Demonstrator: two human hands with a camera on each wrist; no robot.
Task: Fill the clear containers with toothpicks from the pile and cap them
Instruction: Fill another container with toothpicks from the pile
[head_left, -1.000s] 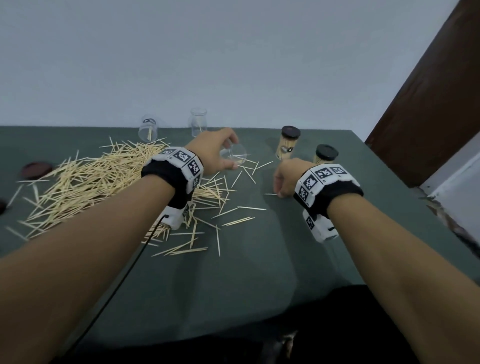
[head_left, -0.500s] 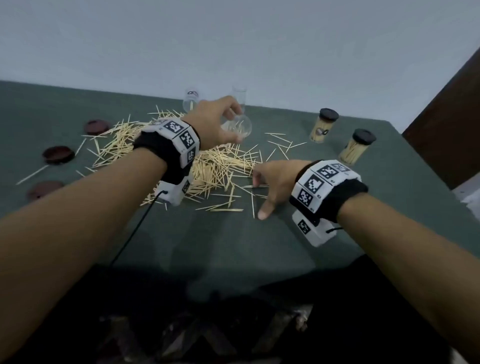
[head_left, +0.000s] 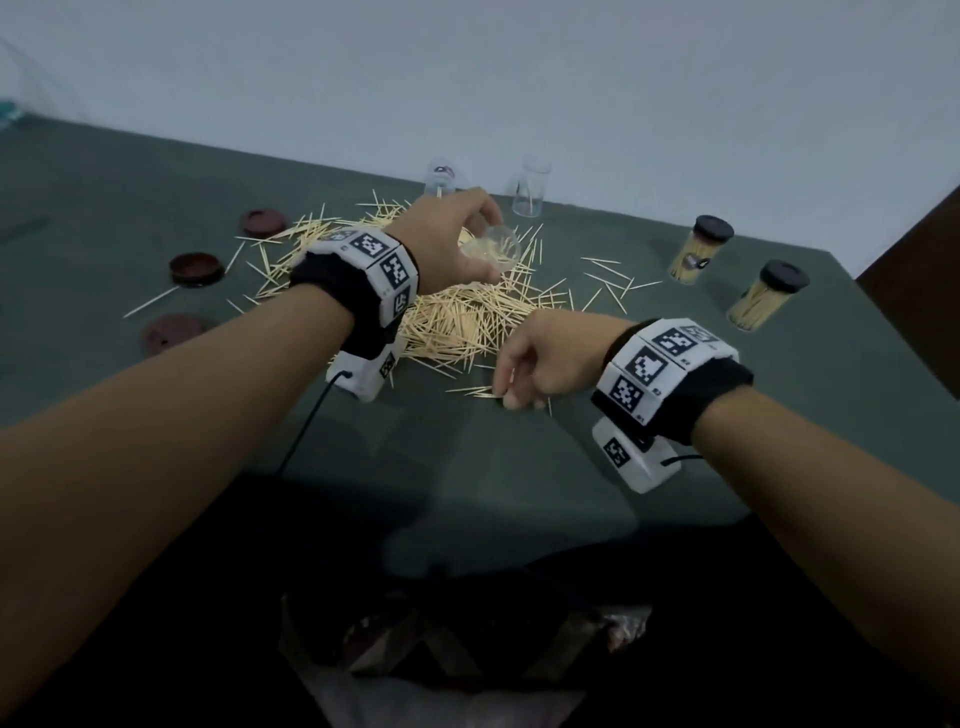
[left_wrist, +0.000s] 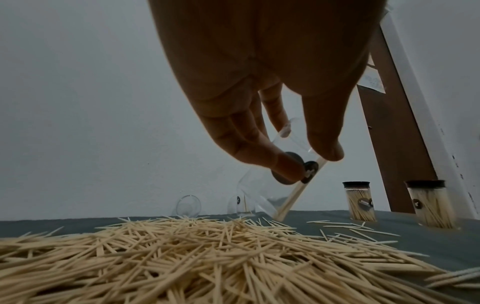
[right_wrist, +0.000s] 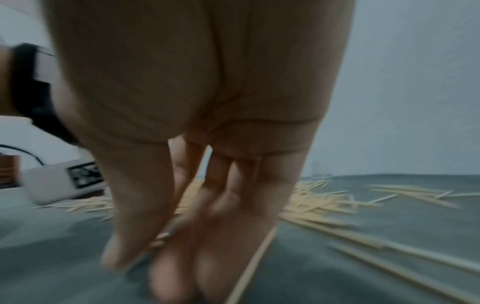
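A pale toothpick pile (head_left: 457, 322) lies on the dark green table (head_left: 467, 467). Above its far side my left hand (head_left: 491, 247) grips a clear container (head_left: 500, 253), tilted, with a few toothpicks inside. The left wrist view shows thumb and fingers (left_wrist: 307, 160) curled round that container (left_wrist: 262, 197) over the pile (left_wrist: 182, 257). At the pile's near edge my right hand (head_left: 505, 395) points fingers down, pinching a few toothpicks against the cloth. The right wrist view is blurred; there the thumb and fingers of the right hand (right_wrist: 155, 246) close on toothpick ends.
Two capped containers full of toothpicks (head_left: 698, 249) (head_left: 769, 296) stand at the right. Two uncapped clear containers (head_left: 440, 179) (head_left: 531, 187) stand at the back by the wall. Three dark lids (head_left: 262, 222) (head_left: 196, 267) (head_left: 174, 332) lie at the left. Loose toothpicks (head_left: 608, 280) are scattered right of the pile.
My right hand has come from the right to the pile's near edge and drawn its spread fingers into a pinch on toothpicks. The left hand still holds the container over the pile.
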